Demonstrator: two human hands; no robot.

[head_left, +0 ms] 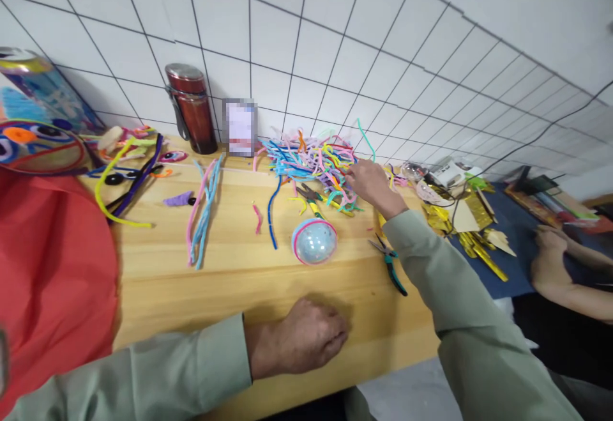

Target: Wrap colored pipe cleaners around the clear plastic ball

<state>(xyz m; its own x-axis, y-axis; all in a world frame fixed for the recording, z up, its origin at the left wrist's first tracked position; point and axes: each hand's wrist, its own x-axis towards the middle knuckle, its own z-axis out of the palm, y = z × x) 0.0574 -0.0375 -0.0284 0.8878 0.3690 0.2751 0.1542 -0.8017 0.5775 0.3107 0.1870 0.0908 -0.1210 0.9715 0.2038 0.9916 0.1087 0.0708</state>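
Note:
My left hand (306, 338) rests on the wooden table (158, 287) near its front edge, fingers curled into a loose fist with nothing visible in it. My right hand (371, 183) reaches into a tangled heap of coloured pipe cleaners (311, 162) at the back of the table, fingers pinched among the strands; what they hold is hidden. A clear ball with a pink rim (314, 241) lies between the two hands. Small pliers (310, 199) lie at the heap's front edge.
Teal-handled pliers (391, 266) lie by my right sleeve. Loose pipe cleaners (204, 213) and a red flask (191, 109) sit to the left, red fabric (52, 274) at far left. Gold foil scraps (472, 236) and another person's arm (569, 280) are at right.

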